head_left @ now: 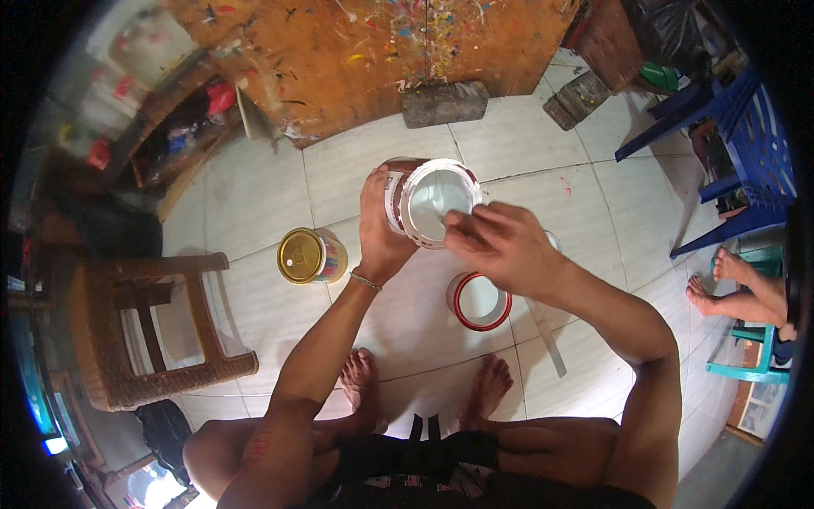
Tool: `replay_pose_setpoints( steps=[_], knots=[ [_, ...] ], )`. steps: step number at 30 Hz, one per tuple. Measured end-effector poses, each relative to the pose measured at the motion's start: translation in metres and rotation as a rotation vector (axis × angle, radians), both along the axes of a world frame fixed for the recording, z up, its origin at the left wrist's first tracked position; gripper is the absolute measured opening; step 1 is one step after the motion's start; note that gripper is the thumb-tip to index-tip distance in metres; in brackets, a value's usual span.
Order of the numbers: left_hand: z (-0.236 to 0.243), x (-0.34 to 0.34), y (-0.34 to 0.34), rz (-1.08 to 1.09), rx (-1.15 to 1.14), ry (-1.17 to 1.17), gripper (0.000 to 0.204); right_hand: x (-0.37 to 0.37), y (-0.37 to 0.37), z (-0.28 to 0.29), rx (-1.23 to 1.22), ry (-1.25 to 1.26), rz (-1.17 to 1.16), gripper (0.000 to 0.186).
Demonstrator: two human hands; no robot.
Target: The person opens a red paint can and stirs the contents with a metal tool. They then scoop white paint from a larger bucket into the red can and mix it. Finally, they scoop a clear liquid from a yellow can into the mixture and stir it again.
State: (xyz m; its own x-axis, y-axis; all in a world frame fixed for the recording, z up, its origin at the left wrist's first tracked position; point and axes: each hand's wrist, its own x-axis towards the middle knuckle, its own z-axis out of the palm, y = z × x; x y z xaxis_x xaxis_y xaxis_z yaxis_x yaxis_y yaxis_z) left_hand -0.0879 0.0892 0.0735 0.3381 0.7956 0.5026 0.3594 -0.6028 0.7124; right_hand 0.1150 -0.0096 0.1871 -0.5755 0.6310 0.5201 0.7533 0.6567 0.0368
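Head view, frame centre: left hand (379, 225) grips side of white paint can (428, 204), tilting its mouth up toward camera. Right hand (500, 246) pinches can's rim, steadying it. Below centre, red-rimmed lid (479, 301) lies on tiled floor (254, 204); gold-topped tin (310, 255) stands left.

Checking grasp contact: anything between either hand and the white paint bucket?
Nothing visible. The left hand grips the side of the tilted white plastic paint bucket directly, and the right hand has its fingertips on its rim.
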Motion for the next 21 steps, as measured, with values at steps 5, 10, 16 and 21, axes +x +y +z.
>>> replay_pose_setpoints(
  steps=[5, 10, 16, 21],
  knots=[
    [0.003, 0.003, 0.002, -0.050, -0.021, -0.009, 0.119, 0.003, 0.004, 0.001, 0.014, -0.144, -0.042, 0.024],
    [-0.003, -0.008, 0.002, -0.052, -0.086, 0.028, 0.118, 0.006, 0.001, 0.009, -0.075, 0.083, -0.020, 0.025],
    [-0.008, -0.006, 0.002, -0.094, -0.264, -0.089, 0.127, 0.000, 0.005, 0.003, -0.030, 0.194, -0.015, 0.022],
    [-0.010, -0.009, 0.004, -0.060, -0.227, -0.028, 0.128, 0.006, 0.009, 0.025, -0.024, 0.279, -0.025, 0.024]
  ],
)
